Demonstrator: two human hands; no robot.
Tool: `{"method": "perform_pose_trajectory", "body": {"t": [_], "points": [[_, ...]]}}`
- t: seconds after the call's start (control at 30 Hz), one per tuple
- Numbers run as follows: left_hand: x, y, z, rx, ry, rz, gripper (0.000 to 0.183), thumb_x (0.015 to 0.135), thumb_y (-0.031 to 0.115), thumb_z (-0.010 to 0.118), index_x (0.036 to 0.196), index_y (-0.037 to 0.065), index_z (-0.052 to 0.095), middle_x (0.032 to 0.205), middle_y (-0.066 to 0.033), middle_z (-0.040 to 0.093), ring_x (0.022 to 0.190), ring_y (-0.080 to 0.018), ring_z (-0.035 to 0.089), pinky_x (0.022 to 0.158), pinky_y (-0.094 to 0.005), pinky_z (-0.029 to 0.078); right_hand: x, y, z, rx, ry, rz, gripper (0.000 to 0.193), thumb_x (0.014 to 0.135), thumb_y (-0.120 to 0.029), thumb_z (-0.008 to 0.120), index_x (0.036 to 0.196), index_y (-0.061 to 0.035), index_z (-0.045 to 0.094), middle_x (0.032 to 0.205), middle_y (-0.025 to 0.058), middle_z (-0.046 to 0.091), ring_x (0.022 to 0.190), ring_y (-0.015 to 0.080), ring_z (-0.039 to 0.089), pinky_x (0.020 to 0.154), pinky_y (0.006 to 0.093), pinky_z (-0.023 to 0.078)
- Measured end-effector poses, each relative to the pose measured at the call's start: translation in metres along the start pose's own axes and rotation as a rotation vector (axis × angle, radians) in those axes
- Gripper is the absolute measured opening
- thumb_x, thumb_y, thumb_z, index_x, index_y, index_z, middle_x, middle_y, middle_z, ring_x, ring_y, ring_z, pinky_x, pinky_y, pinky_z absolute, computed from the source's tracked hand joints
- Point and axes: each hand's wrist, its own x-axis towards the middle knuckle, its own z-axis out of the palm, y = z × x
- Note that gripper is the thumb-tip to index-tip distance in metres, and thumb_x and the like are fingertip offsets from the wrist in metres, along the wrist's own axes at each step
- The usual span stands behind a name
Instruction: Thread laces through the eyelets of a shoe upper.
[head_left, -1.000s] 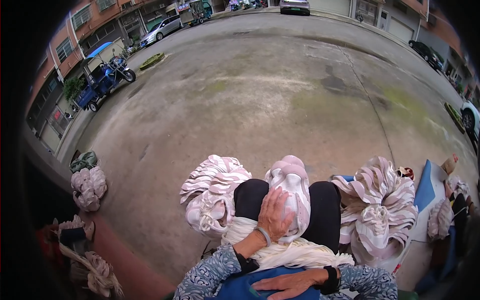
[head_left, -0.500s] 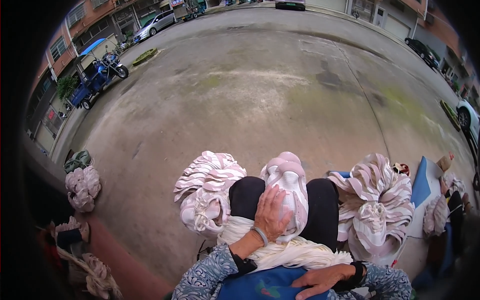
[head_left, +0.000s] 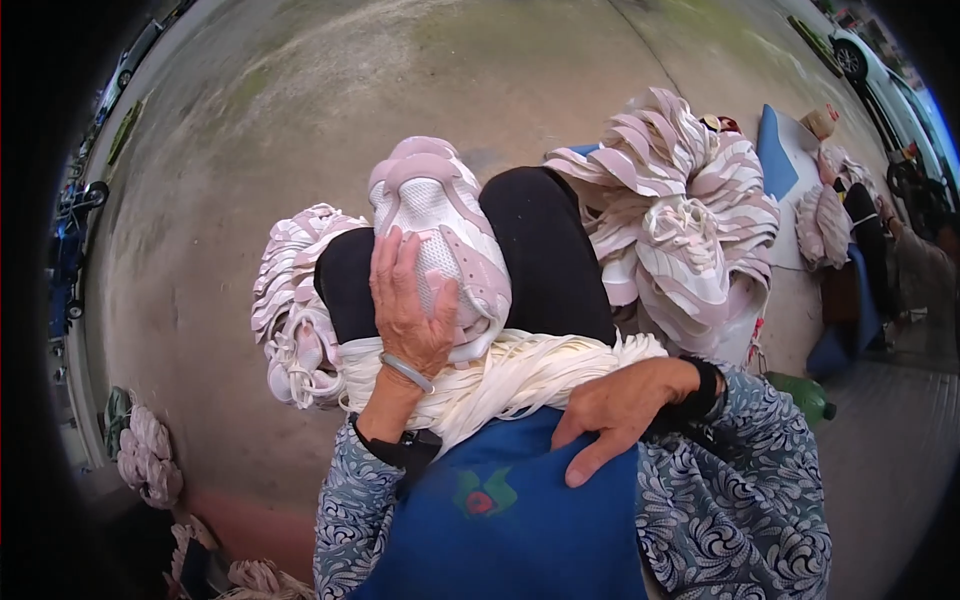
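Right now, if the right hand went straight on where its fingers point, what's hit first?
Most likely the blue cloth over the lap: the right hand points left across it. Depth is unclear; they may already touch.

1 apron (head_left: 520, 545), 1 lace bundle (head_left: 510, 378), 1 bracelet (head_left: 406, 372)

No words, numbers, labels or signs can be read on anything in view.
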Motion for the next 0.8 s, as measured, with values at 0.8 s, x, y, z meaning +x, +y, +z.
{"method": "perform_pose_trajectory", "body": {"t": [0.8], "points": [[-0.020, 0.123, 0.033, -0.208, -0.848, 0.420, 0.065, 0.078, 0.042, 0.069, 0.123, -0.001, 0.051, 0.122, -0.0174, 0.053, 0.124, -0.0327, 0.044, 0.109, -0.0544, 0.025, -0.089, 0.127, 0.059, -0.302, 1.349, 0.192, 0.022, 0.081, -0.005, 0.061, 0.103, -0.0043, 0.065, 0.094, 0.0127, 0.061, 0.089, 0.0294, 0.059, 0.080, 0.0354, 0.047]]}}
